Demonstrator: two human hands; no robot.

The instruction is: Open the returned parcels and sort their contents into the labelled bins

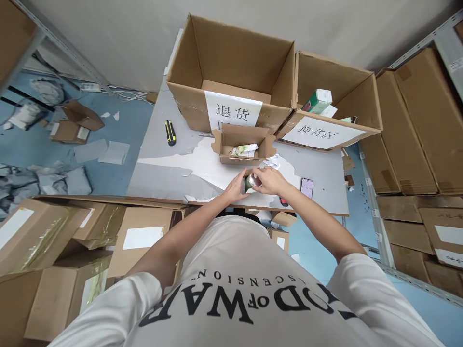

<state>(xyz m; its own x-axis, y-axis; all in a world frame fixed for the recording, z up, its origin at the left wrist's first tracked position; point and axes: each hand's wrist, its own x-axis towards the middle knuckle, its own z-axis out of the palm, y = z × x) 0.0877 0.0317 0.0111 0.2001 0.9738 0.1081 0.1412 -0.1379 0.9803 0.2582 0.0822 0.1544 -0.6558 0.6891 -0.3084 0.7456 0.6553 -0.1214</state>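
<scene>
My left hand point(237, 188) is closed around the side of a small dark green container point(248, 184) with a shiny silvery part, near the table's front edge. My right hand point(272, 181) grips the silvery part from the other side with bent fingers. Some of the container is hidden behind the fingers, so I cannot tell its exact kind. Just beyond my hands stands an open small cardboard box point(237, 160), its flaps spread. Inside that box lies a white and green printed packet point(245, 150).
Two large open cartons with paper signs, one left point(231, 43) and one right point(338, 72), stand at the back. A green-white box point(318, 101) pokes from the right one. A yellow-black utility knife point(170, 132), a phone point(306, 187) and torn white paper point(202, 166) lie on the table.
</scene>
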